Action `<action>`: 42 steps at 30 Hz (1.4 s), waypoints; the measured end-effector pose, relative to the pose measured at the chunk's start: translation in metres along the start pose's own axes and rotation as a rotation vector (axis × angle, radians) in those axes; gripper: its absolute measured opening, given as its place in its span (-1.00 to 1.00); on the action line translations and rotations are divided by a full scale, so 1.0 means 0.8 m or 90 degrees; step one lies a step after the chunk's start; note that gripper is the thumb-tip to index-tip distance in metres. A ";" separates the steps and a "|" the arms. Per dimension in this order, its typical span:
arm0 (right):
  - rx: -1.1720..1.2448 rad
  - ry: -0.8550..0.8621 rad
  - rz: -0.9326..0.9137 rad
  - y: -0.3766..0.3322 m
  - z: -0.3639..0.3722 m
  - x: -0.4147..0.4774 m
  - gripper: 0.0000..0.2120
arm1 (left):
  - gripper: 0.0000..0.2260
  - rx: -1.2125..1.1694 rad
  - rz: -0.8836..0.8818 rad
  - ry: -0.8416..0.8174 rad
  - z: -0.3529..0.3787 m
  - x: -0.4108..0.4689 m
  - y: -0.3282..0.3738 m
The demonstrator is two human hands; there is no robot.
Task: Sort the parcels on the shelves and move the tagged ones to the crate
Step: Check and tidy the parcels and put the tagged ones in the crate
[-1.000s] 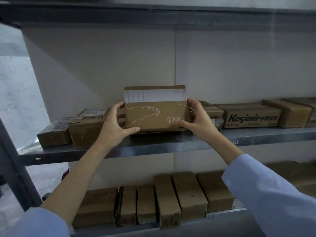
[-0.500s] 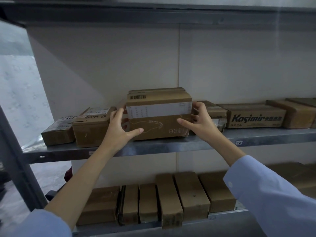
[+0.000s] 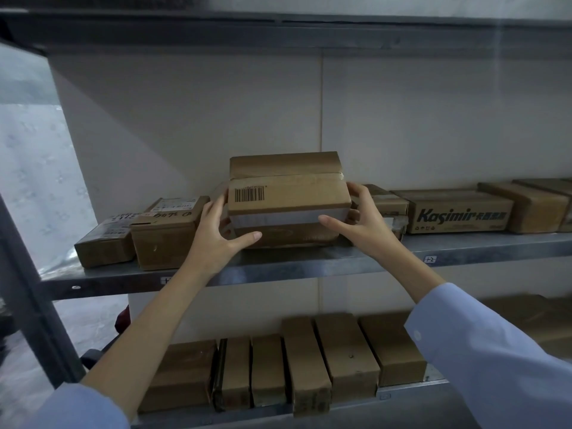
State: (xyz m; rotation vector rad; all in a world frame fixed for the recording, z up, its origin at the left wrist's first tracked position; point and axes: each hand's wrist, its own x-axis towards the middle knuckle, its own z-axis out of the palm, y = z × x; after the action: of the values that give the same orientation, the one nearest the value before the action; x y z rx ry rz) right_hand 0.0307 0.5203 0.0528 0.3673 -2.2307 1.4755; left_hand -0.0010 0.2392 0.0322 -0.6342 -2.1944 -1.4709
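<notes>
A brown cardboard parcel (image 3: 288,196) with a barcode sticker on top and a white label band on its front rests on the middle metal shelf (image 3: 309,267). My left hand (image 3: 216,233) grips its left end, thumb across the lower front. My right hand (image 3: 360,218) clasps its right end, thumb on the white band. The parcel's taped top faces me. No crate is visible.
Two labelled boxes (image 3: 167,230) stand left of the parcel. To its right are small boxes (image 3: 387,204), a "Kasimir" box (image 3: 458,213) and more cartons (image 3: 526,204). A lower shelf carries several upright boxes (image 3: 306,366). A dark frame post (image 3: 31,292) runs at left.
The parcel has been tipped back and lowered, so its printed front now faces forward and its barcoded top shows. Both hands stayed on its ends.
</notes>
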 end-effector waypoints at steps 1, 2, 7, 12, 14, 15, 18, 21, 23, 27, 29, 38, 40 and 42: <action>-0.002 -0.001 0.001 0.001 0.000 -0.001 -0.18 | -0.18 0.011 0.001 0.006 0.000 -0.001 0.000; -0.006 -0.002 0.002 0.002 -0.001 -0.001 -0.19 | -0.16 0.016 -0.001 0.013 0.000 -0.001 0.000; 0.007 -0.010 0.006 -0.002 0.001 -0.004 -0.04 | -0.16 0.044 -0.004 0.032 0.000 -0.003 0.002; -0.027 -0.014 0.008 -0.002 0.002 -0.002 -0.10 | -0.14 0.009 -0.007 0.043 0.000 -0.006 0.002; -0.023 -0.010 0.015 -0.003 0.001 -0.001 -0.15 | -0.16 -0.006 -0.011 0.031 -0.003 -0.005 0.000; -0.024 -0.010 0.019 -0.003 0.001 0.000 -0.16 | -0.17 -0.015 -0.013 0.024 -0.004 -0.005 0.000; -0.018 -0.011 0.025 -0.001 0.000 0.002 -0.14 | -0.23 -0.022 -0.012 0.015 -0.007 -0.005 0.002; 0.008 -0.010 0.024 0.004 0.000 0.000 -0.11 | -0.26 -0.022 -0.007 0.021 -0.007 -0.006 0.005; 0.017 -0.014 0.016 0.005 0.001 -0.002 -0.08 | -0.23 -0.042 -0.013 0.022 -0.004 -0.007 0.007; 0.010 -0.012 0.011 0.011 0.003 -0.003 -0.02 | -0.01 -0.073 -0.038 0.031 0.004 -0.010 0.008; -0.019 -0.008 0.003 0.013 0.003 -0.004 0.04 | 0.01 -0.056 -0.049 0.023 0.005 -0.011 0.009; -0.010 -0.019 0.036 0.018 0.004 -0.002 -0.13 | -0.30 -0.036 -0.027 0.022 0.008 -0.013 0.005; 0.017 -0.015 0.048 0.018 0.005 -0.002 -0.16 | -0.25 -0.051 -0.031 0.016 0.008 -0.014 0.002; 0.044 -0.017 0.057 0.018 0.006 -0.002 -0.18 | -0.22 -0.052 -0.031 0.020 0.008 -0.015 -0.001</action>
State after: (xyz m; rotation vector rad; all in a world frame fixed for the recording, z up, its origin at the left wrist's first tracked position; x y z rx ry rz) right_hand 0.0249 0.5213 0.0389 0.3139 -2.2478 1.6051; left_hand 0.0078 0.2436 0.0225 -0.5838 -2.1497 -1.5907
